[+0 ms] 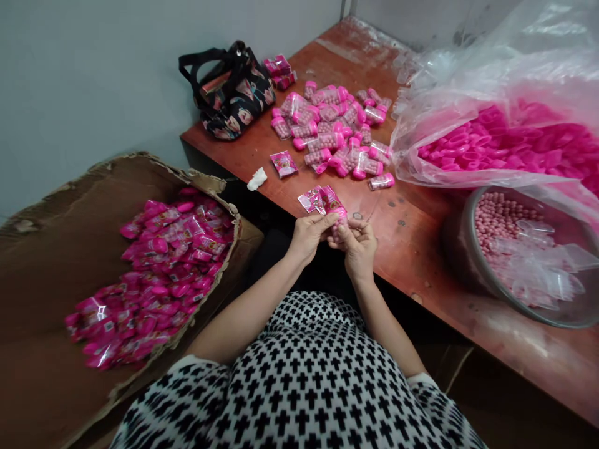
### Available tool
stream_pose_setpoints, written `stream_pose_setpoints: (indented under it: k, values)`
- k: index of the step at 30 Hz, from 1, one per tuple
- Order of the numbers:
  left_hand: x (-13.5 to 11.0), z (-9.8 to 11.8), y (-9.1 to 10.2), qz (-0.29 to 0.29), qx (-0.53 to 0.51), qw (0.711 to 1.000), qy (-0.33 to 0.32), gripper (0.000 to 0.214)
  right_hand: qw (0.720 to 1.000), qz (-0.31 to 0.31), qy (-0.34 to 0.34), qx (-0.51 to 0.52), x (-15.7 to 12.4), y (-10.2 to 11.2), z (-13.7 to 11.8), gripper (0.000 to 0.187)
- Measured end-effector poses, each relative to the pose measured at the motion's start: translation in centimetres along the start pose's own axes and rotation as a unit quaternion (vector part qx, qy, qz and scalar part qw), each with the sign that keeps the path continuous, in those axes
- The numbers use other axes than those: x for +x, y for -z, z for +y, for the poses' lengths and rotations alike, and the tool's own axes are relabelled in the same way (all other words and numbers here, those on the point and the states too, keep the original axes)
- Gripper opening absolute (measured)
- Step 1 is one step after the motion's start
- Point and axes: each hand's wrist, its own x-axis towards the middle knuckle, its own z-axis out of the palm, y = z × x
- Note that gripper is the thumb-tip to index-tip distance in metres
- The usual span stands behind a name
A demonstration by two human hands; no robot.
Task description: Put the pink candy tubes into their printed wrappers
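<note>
My left hand (309, 237) and my right hand (360, 248) meet at the table's front edge, fingers closed from both sides around a small pink-topped bottle (340, 215). Pink beads seem to show through its clear body, though my fingers cover much of it. Just beyond my fingertips are printed pink sleeves (312, 199); whether one touches the bottle I cannot tell. Another printed pink sleeve (283, 164) lies flat farther left. Past it spreads a pile of clear bead-filled bottles (327, 140) with pink caps. One such bottle (381, 181) lies apart, nearer to me.
At left stands a cardboard box (42, 299) holding many pink wrapped pieces (159, 274). A floral bag (238, 100) and crumpled white tissue (257, 179) sit along the table's left edge. At right are a plastic bag of pink caps (510, 140) and a grey bucket (472, 274) with beads.
</note>
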Motion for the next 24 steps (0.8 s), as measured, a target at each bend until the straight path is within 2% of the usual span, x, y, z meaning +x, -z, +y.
stream_pose_setpoints:
  k: [3, 8, 14, 17, 19, 21, 24]
  values:
    - [-0.2, 0.1, -0.1, 0.013, -0.018, 1.0, 0.002, 0.032, 1.0, -0.001, 0.008, -0.007, -0.2, -0.1, 0.3, 0.036]
    - [-0.5, 0.1, -0.2, 0.02, -0.061, 0.998, 0.021, 0.033, 0.995, 0.002, 0.072, -0.075, -0.5, -0.3, 0.4, 0.031]
    - [-0.4, -0.2, 0.9, -0.006, 0.017, 1.0, 0.023, 0.032, 1.0, -0.018, -0.008, -0.022, -0.7, -0.1, 0.7, 0.035]
    - [-0.6, 0.2, 1.4, 0.022, 0.091, 0.995, -0.02, 0.031, 0.991, -0.059, 0.03, -0.118, -0.2, 0.6, 0.0, 0.027]
    - [-1.0, 0.7, 1.6, 0.017, 0.192, 0.98, -0.056, 0.029, 0.964, -0.076, 0.11, -0.232, 0.8, 1.1, -1.4, 0.024]
    - [-1.5, 1.2, 1.6, -0.003, 0.322, 0.942, -0.092, 0.027, 0.929, -0.085, 0.198, -0.301, 2.2, 1.4, -3.4, 0.028]
    - [-2.2, 1.5, 1.4, -0.006, 0.464, 0.873, -0.149, 0.022, 0.886, -0.208, 0.229, -0.347, 4.2, 1.2, -6.1, 0.029]
